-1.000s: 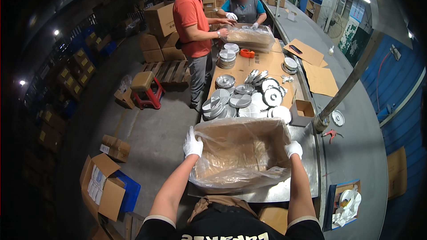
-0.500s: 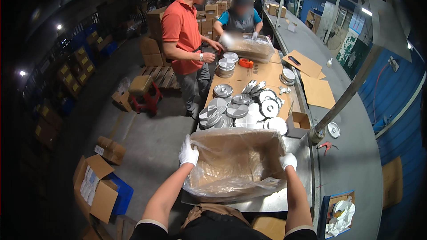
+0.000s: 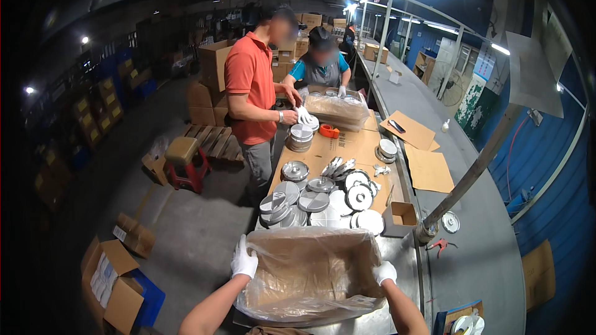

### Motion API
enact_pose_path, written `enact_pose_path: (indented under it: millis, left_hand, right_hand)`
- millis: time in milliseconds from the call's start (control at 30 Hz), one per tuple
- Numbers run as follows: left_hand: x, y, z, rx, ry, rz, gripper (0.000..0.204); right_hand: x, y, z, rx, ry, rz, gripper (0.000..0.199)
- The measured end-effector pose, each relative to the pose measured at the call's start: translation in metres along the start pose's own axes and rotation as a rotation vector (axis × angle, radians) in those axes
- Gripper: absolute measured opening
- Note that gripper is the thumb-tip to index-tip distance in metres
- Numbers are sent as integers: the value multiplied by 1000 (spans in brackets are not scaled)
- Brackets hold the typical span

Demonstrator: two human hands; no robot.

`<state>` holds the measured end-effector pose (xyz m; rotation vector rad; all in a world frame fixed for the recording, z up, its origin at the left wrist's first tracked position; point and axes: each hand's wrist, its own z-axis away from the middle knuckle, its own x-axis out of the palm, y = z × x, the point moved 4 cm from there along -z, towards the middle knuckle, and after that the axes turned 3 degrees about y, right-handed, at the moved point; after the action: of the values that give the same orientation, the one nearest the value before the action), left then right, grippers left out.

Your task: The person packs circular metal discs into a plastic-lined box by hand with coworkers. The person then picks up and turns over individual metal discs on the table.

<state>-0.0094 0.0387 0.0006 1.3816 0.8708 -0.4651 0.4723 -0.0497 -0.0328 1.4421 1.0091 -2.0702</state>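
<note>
A cardboard box point(image 3: 323, 254), open at the top and lined with a clear plastic liner point(image 3: 310, 312), sits on the near, metal end of the surface point(image 3: 400, 251), right in front of the person. Through the film, brown board shows at its bottom and walls. The left hand point(image 3: 244, 260), gloved in white, has its fingers closed on the left rim, film included; the gloved right hand point(image 3: 385, 272) holds the right rim the same way. Just beyond lies a heap of grey and white discs point(image 3: 313, 201), with a small open carton point(image 3: 397, 228) to its right. At the far end, a plastic-lined carton point(image 3: 344, 113) holds similar discs; two co-workers stand by it. On the floor to the left, an open box point(image 3: 126, 305) contains folded white items, beside a blue crate point(image 3: 150, 301).
</note>
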Motion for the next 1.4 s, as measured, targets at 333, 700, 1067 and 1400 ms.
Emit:
enact_pose_path:
  millis: [333, 700, 1067, 1400]
  left_hand:
    - [3, -1, -4, -61, -24, 26, 67]
    - [4, -4, -4, -74, -17, 10, 66]
    - [1, -2, -1, -9, 21, -18, 63]
    - [0, -3, 0, -12, 35, -109, 65]
  right_hand:
    - [-5, -5, 2, -25, 10, -52, 34]
    - [-2, -1, 0, -7, 5, -3, 35]
    - [-2, -2, 2, -31, 21, -12, 37]
    - [-12, -12, 12, 26, 8, 69, 37]
